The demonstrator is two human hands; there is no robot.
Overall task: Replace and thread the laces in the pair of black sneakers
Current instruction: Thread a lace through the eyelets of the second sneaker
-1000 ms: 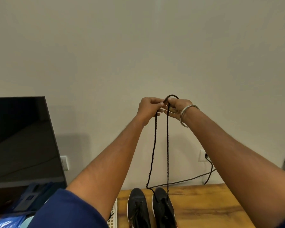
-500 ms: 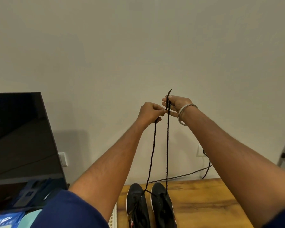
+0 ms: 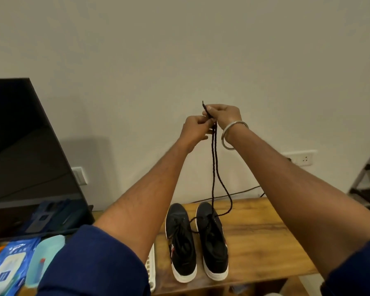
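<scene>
Two black sneakers with white soles stand side by side on a wooden table [image 3: 259, 236], toes toward the wall: the left sneaker [image 3: 181, 242] and the right sneaker [image 3: 214, 242]. A black lace [image 3: 213, 167] rises in two strands from the right sneaker up to my raised hands. My left hand [image 3: 193, 130] and my right hand [image 3: 222, 115] meet high above the shoes and both pinch the lace's two ends together. One lace tip sticks up above my right thumb. A metal bangle circles my right wrist.
A dark screen [image 3: 19, 146] stands at the left, with a blue wipes pack [image 3: 6, 268] and a pale blue container [image 3: 45, 253] in front. A white perforated basket [image 3: 151, 265] sits beside the left sneaker. A black cable [image 3: 239, 192] runs along the wall; a rack [image 3: 367, 182] stands right.
The loop above my hands has gone; the strands now hang together with one tip poking up. The view has tilted down, showing both sneakers whole.
</scene>
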